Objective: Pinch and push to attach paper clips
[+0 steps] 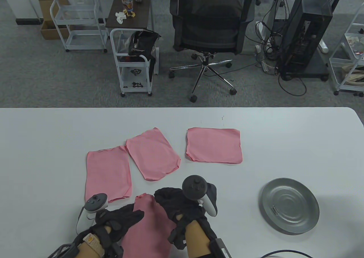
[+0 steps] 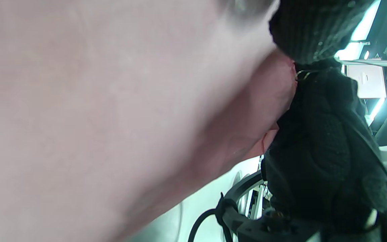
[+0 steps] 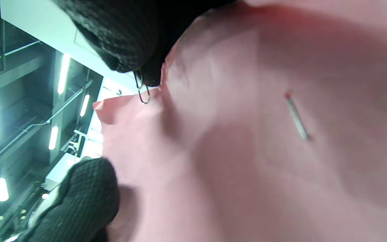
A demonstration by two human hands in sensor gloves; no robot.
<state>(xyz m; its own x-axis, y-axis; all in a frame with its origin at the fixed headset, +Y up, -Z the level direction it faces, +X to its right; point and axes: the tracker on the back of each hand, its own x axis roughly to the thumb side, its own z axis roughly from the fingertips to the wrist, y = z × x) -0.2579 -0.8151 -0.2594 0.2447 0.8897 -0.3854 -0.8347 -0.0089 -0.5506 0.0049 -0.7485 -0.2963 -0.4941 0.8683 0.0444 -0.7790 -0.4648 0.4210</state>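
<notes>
I hold a pink paper sheet [image 1: 150,229] up off the table near its front edge. My left hand [image 1: 125,216] grips the sheet's left side. My right hand [image 1: 170,201] pinches a wire paper clip [image 3: 142,90] at the sheet's top edge [image 3: 213,101]; the clip's loop sticks out past my fingertips [image 3: 123,50]. The clip also shows in the left wrist view [image 2: 302,74], against the sheet's corner [image 2: 274,90]. A short grey metal line [image 3: 296,116], perhaps a staple, lies on the sheet's face.
Three more pink sheets lie on the white table: left [image 1: 108,175], middle [image 1: 153,154], right [image 1: 214,145]. A grey metal plate [image 1: 310,221] with a small clip [image 1: 275,210] in it stands at the right. An office chair and carts stand beyond the table.
</notes>
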